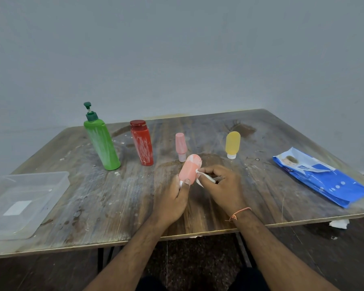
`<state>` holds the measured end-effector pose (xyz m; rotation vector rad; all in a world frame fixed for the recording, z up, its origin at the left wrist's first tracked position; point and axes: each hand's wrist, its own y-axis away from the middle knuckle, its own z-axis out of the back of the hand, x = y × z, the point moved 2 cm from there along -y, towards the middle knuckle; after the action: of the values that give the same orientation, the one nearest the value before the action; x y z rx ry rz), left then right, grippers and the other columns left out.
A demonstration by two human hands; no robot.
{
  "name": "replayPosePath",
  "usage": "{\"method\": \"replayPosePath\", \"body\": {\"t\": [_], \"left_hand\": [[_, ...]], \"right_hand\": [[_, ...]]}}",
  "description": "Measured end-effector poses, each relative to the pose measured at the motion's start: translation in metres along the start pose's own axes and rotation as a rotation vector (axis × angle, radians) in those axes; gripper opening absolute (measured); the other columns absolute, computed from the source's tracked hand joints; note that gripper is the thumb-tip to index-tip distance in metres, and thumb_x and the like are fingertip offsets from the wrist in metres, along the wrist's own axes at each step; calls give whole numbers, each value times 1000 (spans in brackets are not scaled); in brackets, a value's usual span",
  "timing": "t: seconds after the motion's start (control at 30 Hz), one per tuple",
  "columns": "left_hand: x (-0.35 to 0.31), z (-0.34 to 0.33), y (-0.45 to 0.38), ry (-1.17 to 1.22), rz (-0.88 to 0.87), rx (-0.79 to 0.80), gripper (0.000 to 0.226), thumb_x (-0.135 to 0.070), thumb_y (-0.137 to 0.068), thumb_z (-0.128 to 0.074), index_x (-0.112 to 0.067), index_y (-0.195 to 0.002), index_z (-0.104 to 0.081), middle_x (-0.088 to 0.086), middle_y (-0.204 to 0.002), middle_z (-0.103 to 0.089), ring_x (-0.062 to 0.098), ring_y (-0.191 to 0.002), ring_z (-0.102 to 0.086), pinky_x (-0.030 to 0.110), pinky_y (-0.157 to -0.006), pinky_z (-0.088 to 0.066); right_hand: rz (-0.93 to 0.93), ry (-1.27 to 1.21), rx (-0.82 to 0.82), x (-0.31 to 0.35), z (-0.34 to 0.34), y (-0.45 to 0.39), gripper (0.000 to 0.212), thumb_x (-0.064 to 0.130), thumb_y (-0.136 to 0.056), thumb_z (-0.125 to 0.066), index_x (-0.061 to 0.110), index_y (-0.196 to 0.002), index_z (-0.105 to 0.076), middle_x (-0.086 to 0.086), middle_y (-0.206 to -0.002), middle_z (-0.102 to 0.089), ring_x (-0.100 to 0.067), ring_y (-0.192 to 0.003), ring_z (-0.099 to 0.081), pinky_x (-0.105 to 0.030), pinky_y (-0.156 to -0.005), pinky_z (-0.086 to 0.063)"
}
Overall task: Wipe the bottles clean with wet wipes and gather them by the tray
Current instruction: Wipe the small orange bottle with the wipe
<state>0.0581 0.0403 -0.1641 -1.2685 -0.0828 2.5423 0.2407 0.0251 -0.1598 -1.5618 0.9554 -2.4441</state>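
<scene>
At the centre of the frame, a salmon-pink bottle (190, 169) with white smears on it is held tilted above the wooden table (105, 198), its rounded end pointing up and away. The left hand (172, 201) grips its lower end, fingers curled round it and the thumb lying on its front. Just to the right, the right hand (224, 186) pinches a white wet wipe (204, 177) between thumb and bent fingers and presses a corner of it against the bottle's side. An orange thread band (237, 214) circles the right wrist.

Behind the hands, four more bottles stand upright in a row across the middle of the frame, well apart from each other: a green pump bottle (101, 141) at the left, a red bottle (142, 143) streaked with white, a small pink bottle (181, 146) resting cap-down, and a yellow bottle (232, 143) also cap-down. None carries a readable label.

At the lower left, a clear plastic tray (57, 183) sits on the table's corner, with a pale square patch showing in its base. At the right, a blue and white wipes pack (324, 181) lies flat; its printing is too blurred to read. A crumpled white scrap (339, 223) lies below the table's right edge.
</scene>
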Motion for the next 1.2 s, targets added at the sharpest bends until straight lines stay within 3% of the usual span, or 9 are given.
{"method": "replayPosePath", "body": {"t": [0.1,0.2,0.27,0.4,0.6,0.8,0.93,1.1,1.2], "left_hand": [[-1,0,0,-38,-19,11,30,-49,-110,-37,-25,-118,-53,-2,-90,-64,11,-76,-62,40,-65,-55],[-4,-1,3,-121,-43,58,25,-42,-112,-40,-26,-128,-49,-6,-93,-61,11,-80,-63,30,-62,-50],[-5,-1,4,-152,-49,58,23,-41,-112,-41,-26,-128,-48,-7,-94,-61,11,-82,-64,32,-63,-54],[-8,2,5,-132,-46,40,27,-40,-112,-40,-23,-130,-51,-7,-92,-61,11,-81,-64,39,-69,-58],[-8,-1,7,-255,-76,40,35,-41,-111,-43,-22,-141,-47,-11,-104,-58,8,-92,-62,31,-75,-59],[-9,0,7,-230,-72,18,29,-40,-112,-42,-21,-132,-52,-11,-95,-59,9,-84,-64,40,-73,-62],[-8,-3,7,-268,-96,40,36,-42,-111,-42,-24,-141,-47,-15,-99,-57,7,-88,-63,37,-77,-61],[-5,-3,5,-264,-90,8,32,-43,-111,-43,-23,-134,-52,-15,-98,-58,5,-86,-63,35,-73,-61],[-5,-3,5,-282,-110,2,33,-43,-110,-43,-25,-136,-50,-13,-100,-59,5,-87,-62,33,-72,-59]], "right_hand": [[-56,12,-43,-1,1,-1,9,19,-87,-84,25,-94,-84,19,-90,-77,-2,-88,-71,-11,-69,-54],[-120,-24,-143,-2,5,-2,7,20,-89,-83,27,-91,-82,22,-88,-76,1,-87,-71,-11,-68,-54],[-106,-46,-154,-1,6,-3,10,18,-90,-84,27,-93,-82,23,-90,-76,2,-90,-70,-10,-69,-54],[-109,-45,-97,-5,5,-2,7,18,-87,-85,23,-92,-84,17,-88,-78,-3,-87,-71,-11,-69,-55],[-204,-110,-173,-7,7,-6,8,19,-88,-83,26,-92,-84,19,-88,-78,0,-88,-72,-13,-68,-57],[-190,-62,-84,-12,5,-4,4,22,-86,-85,24,-90,-84,15,-87,-78,-6,-86,-73,-15,-67,-57],[-250,-102,-162,-12,7,-7,6,23,-88,-83,29,-89,-83,18,-87,-79,-4,-86,-73,-21,-70,-60],[-173,-69,-40,-12,4,-5,7,20,-85,-84,24,-91,-83,15,-89,-78,-7,-88,-73,-16,-70,-59],[-246,-71,-99,-15,5,-7,5,22,-86,-83,27,-87,-83,16,-84,-78,-5,-84,-73,-16,-66,-56]]}}
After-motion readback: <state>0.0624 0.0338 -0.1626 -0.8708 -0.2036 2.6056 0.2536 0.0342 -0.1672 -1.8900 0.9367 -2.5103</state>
